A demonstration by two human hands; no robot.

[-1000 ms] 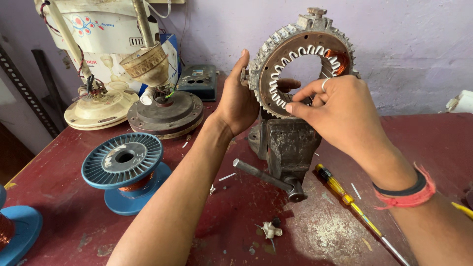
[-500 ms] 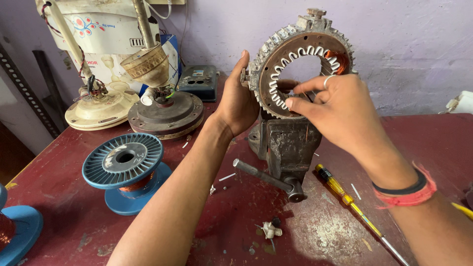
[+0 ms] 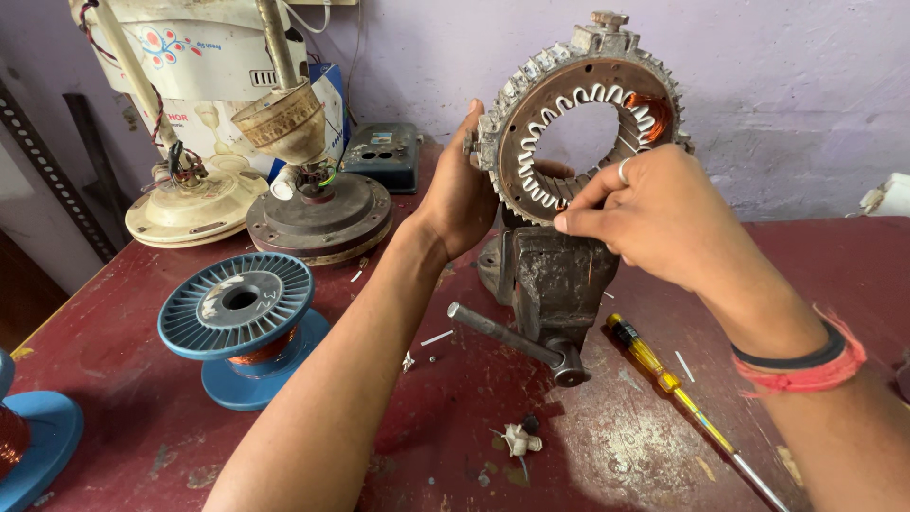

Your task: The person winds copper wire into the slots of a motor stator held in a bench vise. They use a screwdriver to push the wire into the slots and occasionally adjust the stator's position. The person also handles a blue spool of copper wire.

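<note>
Because the bench vise (image 3: 555, 275) near the back edge of the red workbench (image 3: 142, 417) clamps the ring-shaped stator (image 3: 583, 118) upright, its slots face the person; the left hand (image 3: 464, 194) cups its outer rim, steadying it, while the right hand (image 3: 664, 213) pinches at the lower inner slots, whether on a paper liner I cannot tell. Screwdriver (image 3: 664, 374) and blue wire spool (image 3: 242, 318) lie beside

Blue wire spool (image 3: 237, 305) sits on the red desk (image 3: 114, 379), yellow screwdriver (image 3: 664, 374) nearby, old fan motors (image 3: 318, 213) at the back.
</note>
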